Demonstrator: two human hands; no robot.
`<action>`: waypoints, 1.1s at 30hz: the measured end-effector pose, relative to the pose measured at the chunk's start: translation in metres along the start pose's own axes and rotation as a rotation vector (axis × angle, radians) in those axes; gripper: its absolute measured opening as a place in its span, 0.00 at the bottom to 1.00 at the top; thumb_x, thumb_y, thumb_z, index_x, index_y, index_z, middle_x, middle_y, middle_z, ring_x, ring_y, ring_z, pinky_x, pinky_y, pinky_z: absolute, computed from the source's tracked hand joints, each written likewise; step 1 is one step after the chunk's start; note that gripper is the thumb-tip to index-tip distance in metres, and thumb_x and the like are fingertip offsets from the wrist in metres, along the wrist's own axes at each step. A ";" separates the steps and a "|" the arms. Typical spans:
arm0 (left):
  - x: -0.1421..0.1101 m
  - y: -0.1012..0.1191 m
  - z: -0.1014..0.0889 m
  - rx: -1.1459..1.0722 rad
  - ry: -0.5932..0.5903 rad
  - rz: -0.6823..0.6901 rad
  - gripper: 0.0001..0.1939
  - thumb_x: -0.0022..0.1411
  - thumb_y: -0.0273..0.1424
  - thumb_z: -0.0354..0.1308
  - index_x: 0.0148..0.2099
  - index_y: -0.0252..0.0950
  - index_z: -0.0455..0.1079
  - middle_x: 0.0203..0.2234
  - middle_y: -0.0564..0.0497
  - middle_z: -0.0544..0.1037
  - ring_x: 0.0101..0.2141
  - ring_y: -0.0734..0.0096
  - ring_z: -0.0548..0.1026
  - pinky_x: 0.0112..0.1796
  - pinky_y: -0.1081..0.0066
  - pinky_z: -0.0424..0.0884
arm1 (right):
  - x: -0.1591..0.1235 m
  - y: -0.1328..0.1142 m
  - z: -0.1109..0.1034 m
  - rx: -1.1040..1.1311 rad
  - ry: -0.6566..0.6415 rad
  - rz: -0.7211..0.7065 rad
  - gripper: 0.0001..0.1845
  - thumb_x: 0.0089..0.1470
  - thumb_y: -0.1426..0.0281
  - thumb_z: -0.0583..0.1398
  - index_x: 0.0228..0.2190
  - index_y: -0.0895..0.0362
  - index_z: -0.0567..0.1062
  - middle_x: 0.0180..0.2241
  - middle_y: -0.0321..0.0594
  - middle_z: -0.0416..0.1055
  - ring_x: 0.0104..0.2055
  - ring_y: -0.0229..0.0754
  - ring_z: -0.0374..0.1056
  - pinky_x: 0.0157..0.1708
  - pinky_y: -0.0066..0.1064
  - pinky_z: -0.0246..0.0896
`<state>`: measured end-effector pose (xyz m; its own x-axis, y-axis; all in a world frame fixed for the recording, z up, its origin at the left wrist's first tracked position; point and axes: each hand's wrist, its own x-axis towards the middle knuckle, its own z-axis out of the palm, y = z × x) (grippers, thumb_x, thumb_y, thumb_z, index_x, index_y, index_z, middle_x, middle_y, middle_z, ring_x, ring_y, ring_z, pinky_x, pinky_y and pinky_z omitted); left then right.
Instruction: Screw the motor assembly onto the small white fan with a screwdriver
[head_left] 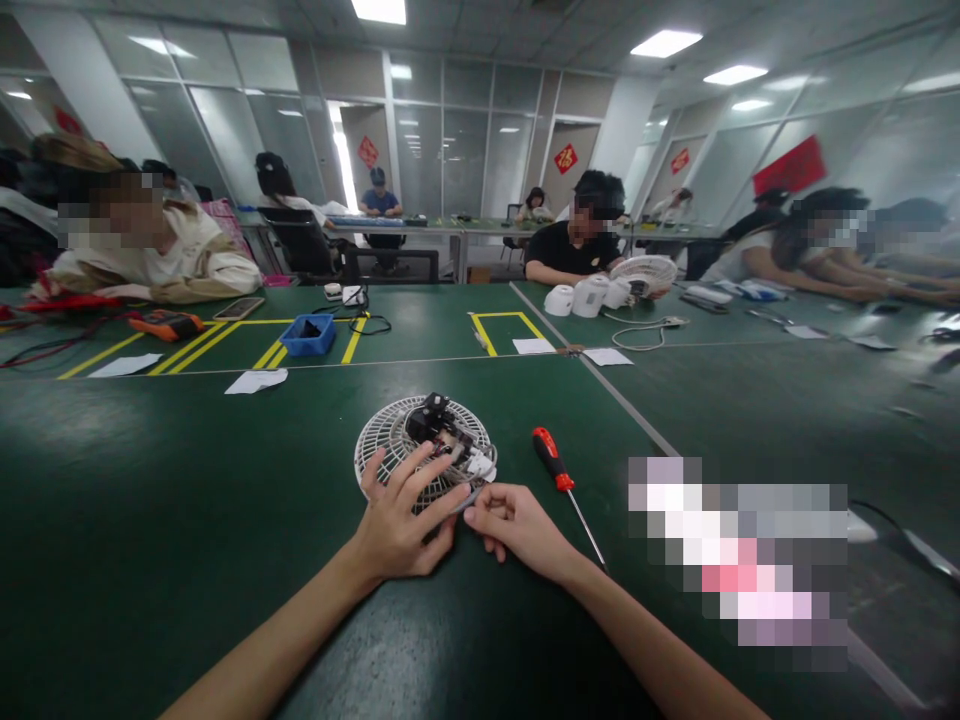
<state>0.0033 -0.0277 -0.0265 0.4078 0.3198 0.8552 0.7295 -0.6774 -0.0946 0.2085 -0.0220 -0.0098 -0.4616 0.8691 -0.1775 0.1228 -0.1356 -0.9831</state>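
A round white fan grille [379,430] lies on the green table in front of me. On it sits a black fan motor [431,420] with loose wires and a small white part [480,464]. My left hand [409,510] rests over the near left side of the grille, its fingers spread and its thumb low by the rim. At the near right rim, the fingers of my right hand [514,520] pinch a grey cable [466,501], partly hidden by both hands. To the right lies a screwdriver [553,460] with a red and black handle.
Across the table are a blue tray [308,336], an orange meter [166,325], a phone [238,309], paper slips [256,381] and yellow tape marks. A co-worker [574,240] handles another white grille [645,270] behind white housings [589,297]. A blurred patch covers the right side.
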 end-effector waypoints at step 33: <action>0.000 -0.003 0.002 -0.092 0.033 0.133 0.11 0.61 0.24 0.64 0.47 0.37 0.75 0.40 0.51 0.83 0.47 0.63 0.77 0.62 0.53 0.57 | -0.001 -0.003 0.006 0.032 0.059 -0.102 0.27 0.44 0.48 0.70 0.33 0.59 0.77 0.19 0.24 0.56 0.21 0.31 0.48 0.22 0.26 0.42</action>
<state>0.0023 -0.0240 -0.0275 0.4785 0.2022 0.8545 0.6161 -0.7707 -0.1627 0.2029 -0.0253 -0.0066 -0.4178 0.9055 -0.0740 0.0489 -0.0589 -0.9971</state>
